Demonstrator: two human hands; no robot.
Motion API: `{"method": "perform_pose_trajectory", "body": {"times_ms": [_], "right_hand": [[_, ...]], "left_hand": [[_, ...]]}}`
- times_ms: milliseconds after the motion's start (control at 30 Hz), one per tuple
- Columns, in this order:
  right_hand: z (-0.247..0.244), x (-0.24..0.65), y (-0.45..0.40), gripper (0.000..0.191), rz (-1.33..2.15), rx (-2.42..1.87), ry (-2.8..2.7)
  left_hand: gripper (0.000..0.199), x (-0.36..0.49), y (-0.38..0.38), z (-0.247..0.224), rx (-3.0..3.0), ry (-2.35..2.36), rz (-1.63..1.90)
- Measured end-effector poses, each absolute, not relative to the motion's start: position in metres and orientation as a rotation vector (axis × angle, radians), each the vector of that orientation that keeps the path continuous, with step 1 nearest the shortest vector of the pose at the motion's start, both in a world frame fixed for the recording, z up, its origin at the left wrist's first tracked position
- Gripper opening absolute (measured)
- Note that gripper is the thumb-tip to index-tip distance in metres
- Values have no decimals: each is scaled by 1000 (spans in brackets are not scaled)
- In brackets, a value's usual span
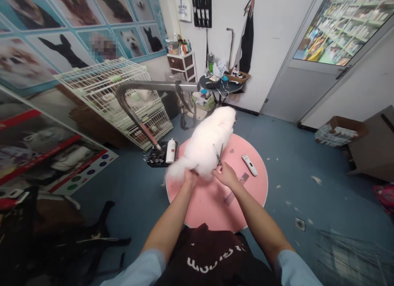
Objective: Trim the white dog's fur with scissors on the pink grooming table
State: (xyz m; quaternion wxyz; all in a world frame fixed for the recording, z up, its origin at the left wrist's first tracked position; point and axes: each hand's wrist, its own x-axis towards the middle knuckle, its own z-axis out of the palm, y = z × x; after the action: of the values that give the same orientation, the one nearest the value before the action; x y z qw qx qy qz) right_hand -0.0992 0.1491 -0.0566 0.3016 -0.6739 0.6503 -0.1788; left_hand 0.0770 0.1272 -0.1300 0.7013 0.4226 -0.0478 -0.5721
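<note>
A fluffy white dog (207, 138) stands on a round pink table (212, 208), its head toward the far side and its rear toward me. My left hand (191, 177) is closed at the dog's rear, by the base of the tail (177, 169), its fingertips partly hidden in fur. Scissors (219, 153) are held in my right hand (226, 174), their blades pointing up along the dog's right flank. A comb (229, 198) lies on the table below my right forearm, and a white clipper (249, 164) rests near the right edge.
A metal grooming arm (156, 86) with a hanging black strap (185, 105) arches at the left. Beside its base, a white bottle (170, 151) stands in a black tray (154, 158). Wire cages (129, 101) are behind. A cluttered dark table (224, 87) stands beyond the dog.
</note>
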Motion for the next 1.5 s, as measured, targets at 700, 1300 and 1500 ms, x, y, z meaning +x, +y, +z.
{"method": "perform_pose_trajectory", "body": {"times_ms": [700, 1300, 1500], "right_hand": [[-68, -130, 103, 7, -421, -1913, 1493], [-112, -130, 77, 15, -621, -1726, 1396], [-125, -126, 77, 16, -697, -1609, 1359]], "left_hand": [[31, 72, 129, -123, 931, -112, -1059], [30, 84, 139, -116, 1190, 86, -829], [30, 92, 145, -112, 1194, 30, -820]]}}
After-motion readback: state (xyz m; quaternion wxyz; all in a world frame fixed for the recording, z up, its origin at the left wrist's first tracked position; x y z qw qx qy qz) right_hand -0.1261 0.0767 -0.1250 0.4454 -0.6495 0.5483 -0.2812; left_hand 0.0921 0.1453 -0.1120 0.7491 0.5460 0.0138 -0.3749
